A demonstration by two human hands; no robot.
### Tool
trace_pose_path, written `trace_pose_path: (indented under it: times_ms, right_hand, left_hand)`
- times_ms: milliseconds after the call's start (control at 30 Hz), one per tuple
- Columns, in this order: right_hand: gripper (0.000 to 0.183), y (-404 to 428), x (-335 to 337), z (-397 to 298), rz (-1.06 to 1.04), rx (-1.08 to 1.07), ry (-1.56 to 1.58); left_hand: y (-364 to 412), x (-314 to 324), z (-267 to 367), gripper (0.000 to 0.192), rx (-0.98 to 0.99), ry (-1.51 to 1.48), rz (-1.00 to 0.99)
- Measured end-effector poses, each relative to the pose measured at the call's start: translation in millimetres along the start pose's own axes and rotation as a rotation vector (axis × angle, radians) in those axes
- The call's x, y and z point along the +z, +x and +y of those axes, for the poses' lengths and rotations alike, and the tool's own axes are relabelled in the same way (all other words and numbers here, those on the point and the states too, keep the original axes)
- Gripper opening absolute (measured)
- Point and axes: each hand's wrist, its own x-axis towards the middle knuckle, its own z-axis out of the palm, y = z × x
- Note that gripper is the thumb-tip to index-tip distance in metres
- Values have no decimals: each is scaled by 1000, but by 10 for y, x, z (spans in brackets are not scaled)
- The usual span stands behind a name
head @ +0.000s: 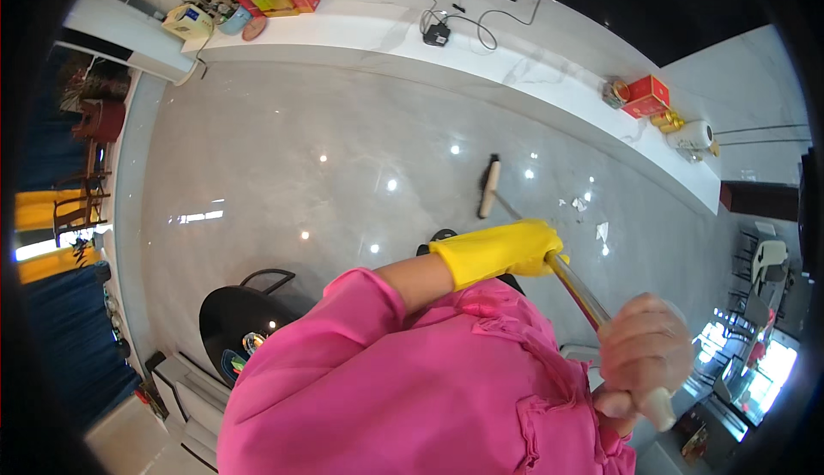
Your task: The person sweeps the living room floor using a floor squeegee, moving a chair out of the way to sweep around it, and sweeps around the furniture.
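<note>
My left hand (524,248), in a yellow rubber glove, grips the lower part of a metal broom handle (582,291). Higher on the same handle, near its top end, my right hand (646,346) is closed; it looks bare or thinly covered, I cannot tell which. The handle slants away to a broom head (490,188) with a pale wooden block and dark bristles, resting on the glossy grey floor (360,127). White paper scraps (579,204) lie on the floor to the right of the broom head, apart from it.
A white marble ledge (515,66) runs along the wall, bearing red boxes (646,96), jars and a black device with cables (437,34). A round black table (241,311) stands at lower left, beside a grey sofa (193,388). Chairs and a table are at far right.
</note>
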Motion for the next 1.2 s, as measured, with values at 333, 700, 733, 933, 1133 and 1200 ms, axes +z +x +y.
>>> trace_pose_path:
  times_ms: [333,700,733,933,1133,1200]
  right_hand:
    - [30,408,1315,1351,-233,200,684]
    - [28,529,739,1771,-221,265,534]
    - [26,457,399,1726,-162,307,458]
    - [26,240,-721,1381,-294,423,178]
    - [29,146,-1174,1339,-99,455,21]
    - [28,257,-1295,1227,-94,364,14]
  left_hand:
    - [-2042,-567,-1355,21,-793,132,440]
    - [-1314,12,-2406,17,-536,163,679]
    - [-747,-104,-2142,16,-583,19,479]
    - [1032,299,-1355,17,-211,-216,422]
    - [1770,-58,-939,9,-53,-89,261]
    - [1777,-453,-657,17,-80,123,204]
